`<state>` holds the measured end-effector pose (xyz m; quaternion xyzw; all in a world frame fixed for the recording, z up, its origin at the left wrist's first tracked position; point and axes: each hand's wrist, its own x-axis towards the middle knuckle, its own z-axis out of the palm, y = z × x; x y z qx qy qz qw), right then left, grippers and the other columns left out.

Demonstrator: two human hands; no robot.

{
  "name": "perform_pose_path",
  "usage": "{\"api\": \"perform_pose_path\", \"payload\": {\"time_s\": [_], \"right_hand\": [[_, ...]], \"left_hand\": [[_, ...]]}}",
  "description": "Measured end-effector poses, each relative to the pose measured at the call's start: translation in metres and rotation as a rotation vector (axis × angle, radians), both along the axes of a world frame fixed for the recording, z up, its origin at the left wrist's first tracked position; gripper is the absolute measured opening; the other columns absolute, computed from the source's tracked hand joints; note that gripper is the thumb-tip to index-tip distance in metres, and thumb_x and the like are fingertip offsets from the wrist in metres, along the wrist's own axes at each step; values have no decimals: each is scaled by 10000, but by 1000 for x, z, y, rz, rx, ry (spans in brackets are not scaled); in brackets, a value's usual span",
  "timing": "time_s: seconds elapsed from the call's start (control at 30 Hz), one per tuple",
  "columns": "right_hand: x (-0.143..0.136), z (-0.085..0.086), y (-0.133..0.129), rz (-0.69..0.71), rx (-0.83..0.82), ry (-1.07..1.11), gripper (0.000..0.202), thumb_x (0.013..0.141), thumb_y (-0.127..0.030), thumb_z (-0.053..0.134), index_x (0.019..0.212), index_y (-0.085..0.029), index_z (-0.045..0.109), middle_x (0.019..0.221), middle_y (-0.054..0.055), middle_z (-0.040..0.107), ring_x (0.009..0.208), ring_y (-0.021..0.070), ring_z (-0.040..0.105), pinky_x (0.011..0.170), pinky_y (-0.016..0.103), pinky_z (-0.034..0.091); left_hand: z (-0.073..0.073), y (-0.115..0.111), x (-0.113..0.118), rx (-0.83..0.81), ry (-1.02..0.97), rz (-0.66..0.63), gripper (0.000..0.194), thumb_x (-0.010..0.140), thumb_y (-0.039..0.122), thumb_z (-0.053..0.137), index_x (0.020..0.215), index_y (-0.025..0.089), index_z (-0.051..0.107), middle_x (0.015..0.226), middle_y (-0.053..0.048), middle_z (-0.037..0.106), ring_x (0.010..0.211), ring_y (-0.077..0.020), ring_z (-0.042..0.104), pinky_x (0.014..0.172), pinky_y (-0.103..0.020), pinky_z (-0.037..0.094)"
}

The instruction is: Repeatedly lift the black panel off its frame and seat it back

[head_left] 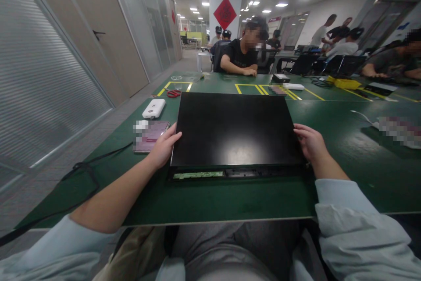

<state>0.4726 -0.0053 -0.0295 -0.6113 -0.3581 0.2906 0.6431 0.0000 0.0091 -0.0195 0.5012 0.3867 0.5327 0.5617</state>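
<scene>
A glossy black display panel (235,129) lies between my two hands, its dark face turned up and a ceiling light mirrored in it. Along its near side runs a black strip with a green circuit board (198,175) on it. My left hand (165,145) is closed on the panel's left edge, thumb on top and the other fingers partly hidden. At the right edge, my right hand (309,140) grips with fingertips on the rim; its lower fingers are partly out of sight. Whether the panel's far side touches the table I cannot tell.
On the green table (230,204), a phone (151,136), a white power bank (154,108) and red-handled scissors (173,93) lie left. A black strap (108,151) trails off the left side. A person (241,55) sits opposite. A cabled device (399,131) lies right.
</scene>
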Motion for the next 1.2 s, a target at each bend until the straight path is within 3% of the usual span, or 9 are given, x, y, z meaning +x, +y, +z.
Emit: {"api": "perform_pose_path", "payload": {"time_s": [0.1,0.2,0.37,0.53,0.7,0.87,1.03,1.2], "right_hand": [[-9,11,-5,70,53,-13,381,570,-308,692,944,-243,717,1023,47,755,1046,264,684,875,362,546],[-18,23,-16,206,-15,-51,497,667,-366,608,1152,-280,679,1168,39,737,1143,282,668,924,409,548],[-29,35,-36,346,-117,59,622,691,-352,597,1312,-308,606,1170,59,730,1034,301,709,849,466,563],[-31,36,-39,358,-156,79,667,626,-296,631,1292,-318,611,1090,58,735,942,294,725,826,459,572],[-29,35,-33,326,-71,-41,602,692,-348,562,1285,-270,631,1040,61,748,1022,303,708,901,461,554],[-18,34,-27,279,-57,54,476,701,-365,541,1127,-227,702,940,102,746,1011,347,704,893,514,547],[-7,30,-23,115,50,202,293,662,-353,578,906,-258,708,823,93,724,980,359,694,884,532,546],[-4,26,-19,75,147,187,203,650,-371,578,818,-305,671,789,91,701,987,359,665,872,510,547]], "left_hand": [[2,1,-1,10,20,15,723,746,381,774,1438,256,605,1423,-70,661,1340,-359,568,1132,-500,449],[2,1,-2,62,25,18,687,752,371,768,1410,228,630,1452,-76,638,1405,-349,500,1179,-469,386],[1,2,-4,132,61,37,667,752,367,772,1388,212,647,1484,-82,609,1465,-346,420,1220,-455,308],[-2,4,-7,141,77,32,659,766,391,772,1388,212,645,1509,-82,585,1451,-343,439,1205,-438,338],[0,0,-7,66,134,-68,688,768,441,788,1405,231,633,1385,-88,686,1337,-372,565,1139,-487,426],[-2,4,-10,-5,226,-93,688,729,480,817,1350,222,674,1307,-101,729,1235,-384,642,1088,-499,471],[-10,12,-14,1,280,-5,735,735,545,791,1369,200,654,1414,-150,655,1362,-376,549,1168,-489,376],[-9,10,-13,53,357,-18,765,730,565,780,1381,192,632,1441,-169,629,1405,-370,504,1180,-510,349]]}}
